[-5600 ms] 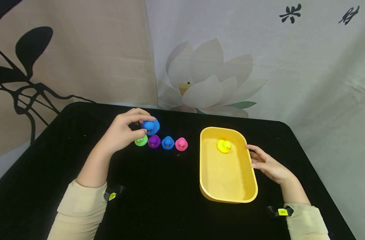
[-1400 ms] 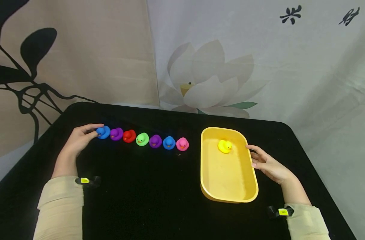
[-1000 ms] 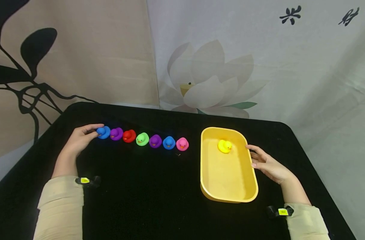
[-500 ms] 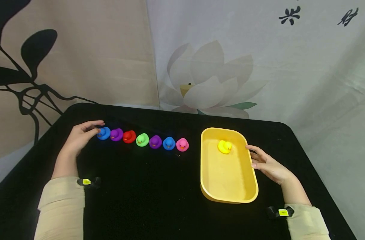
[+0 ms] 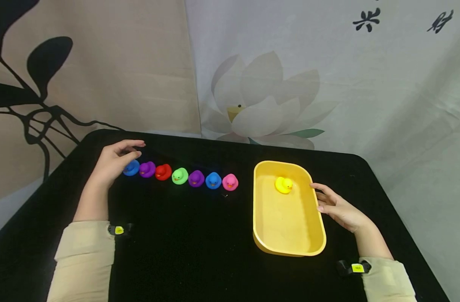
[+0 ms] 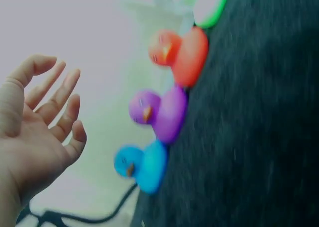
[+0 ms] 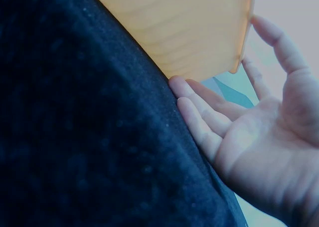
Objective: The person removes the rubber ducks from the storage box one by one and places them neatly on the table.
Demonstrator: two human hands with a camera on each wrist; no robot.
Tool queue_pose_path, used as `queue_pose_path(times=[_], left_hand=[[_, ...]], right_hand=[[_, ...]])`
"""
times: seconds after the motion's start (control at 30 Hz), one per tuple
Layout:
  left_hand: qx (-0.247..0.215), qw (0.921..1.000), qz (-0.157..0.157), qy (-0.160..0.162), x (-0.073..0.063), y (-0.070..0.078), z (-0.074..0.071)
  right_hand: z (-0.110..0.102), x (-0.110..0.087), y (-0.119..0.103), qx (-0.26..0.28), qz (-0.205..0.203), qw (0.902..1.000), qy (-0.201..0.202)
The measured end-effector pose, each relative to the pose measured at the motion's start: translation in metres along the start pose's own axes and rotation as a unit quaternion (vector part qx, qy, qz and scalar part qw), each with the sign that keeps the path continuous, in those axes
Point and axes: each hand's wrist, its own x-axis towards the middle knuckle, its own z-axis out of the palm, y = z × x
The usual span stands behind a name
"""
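Observation:
My left hand [image 5: 112, 163] hovers over the left end of a row of rubber ducks, its fingers relaxed and holding nothing. Its thumb overlaps the end blue duck [image 5: 131, 169] in the head view, while the left wrist view shows a gap between palm and duck. Rightward from there come a purple duck [image 5: 147, 169], a red duck [image 5: 163, 172], a green duck [image 5: 180, 176], then another purple, another blue and a pink duck [image 5: 230, 182]. My right hand [image 5: 338, 209] touches the outer right side of a yellow plastic tub [image 5: 286, 228], thumb tip at the rim. Inside sits a yellow duck [image 5: 283, 185].
A black cloth [image 5: 184, 251] covers the table under the ducks and the tub. Behind its far edge hangs a pale curtain [image 5: 403, 84] printed with a lotus. Dark straps with yellow tags circle both sleeve cuffs.
My left hand first carried a blue duck leftward; purple and red ducks in the row came into sight. It set that duck at the left end, released it and rose. The right hand stayed put.

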Motion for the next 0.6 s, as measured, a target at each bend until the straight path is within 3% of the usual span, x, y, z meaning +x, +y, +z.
queue_pose_path(times=[0.33, 0.6], left_hand=[[-0.007, 0.9992, 0.038, -0.012, -0.001, 0.042, 0.029], [-0.034, 0.9963, 0.078, -0.009, -0.005, 0.067, 0.052]], right_hand=[[0.001, 0.000, -0.001, -0.005, 0.004, 1.0000, 0.005], [0.000, 0.000, -0.001, -0.004, 0.001, 1.0000, 0.002]])
